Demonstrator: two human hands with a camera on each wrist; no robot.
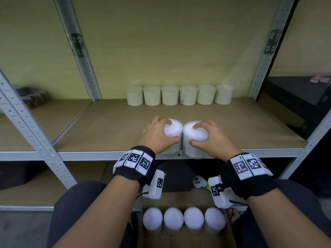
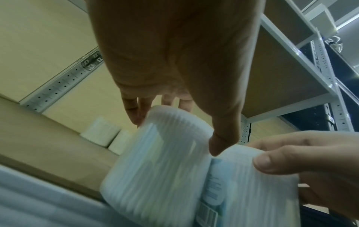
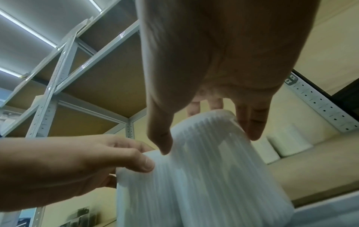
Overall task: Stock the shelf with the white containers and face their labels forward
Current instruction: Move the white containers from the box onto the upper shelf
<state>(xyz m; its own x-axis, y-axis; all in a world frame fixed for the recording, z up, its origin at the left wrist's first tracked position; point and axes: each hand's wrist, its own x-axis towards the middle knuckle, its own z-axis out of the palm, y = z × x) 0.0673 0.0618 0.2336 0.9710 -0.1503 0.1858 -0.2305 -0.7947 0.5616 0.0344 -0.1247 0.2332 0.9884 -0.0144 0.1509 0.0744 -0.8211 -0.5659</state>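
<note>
White plastic fills both hands at the front edge of the shelf (image 1: pixel 100 127): the left hand (image 1: pixel 157 136) has its fingers (image 2: pixel 136 113) and thumb curled round the lid end of the left container (image 1: pixel 172 130), and the right hand (image 1: pixel 210 138) grips the right container (image 1: pixel 195 135) the same way, thumb on the near side and fingers over the top. Both containers stand upright on the shelf's brown board just behind its grey front rail, side by side and touching each other. In the left wrist view a pale blue label (image 2: pixel 215 184) with a barcode shows on the right container, on the side turned toward its neighbour; motion blur hides any print on the left one. At the back of the shelf, against the wall, a row of six containers (image 1: pixel 180 95) stands close together, well apart from the two held ones. Below the shelf's front rail, between the person's knees, a cardboard box (image 1: pixel 180 240) holds four more containers (image 1: pixel 183 219) in a line, lids up. Black wrist bands (image 1: pixel 134 161) with square markers sit on both wrists.
</note>
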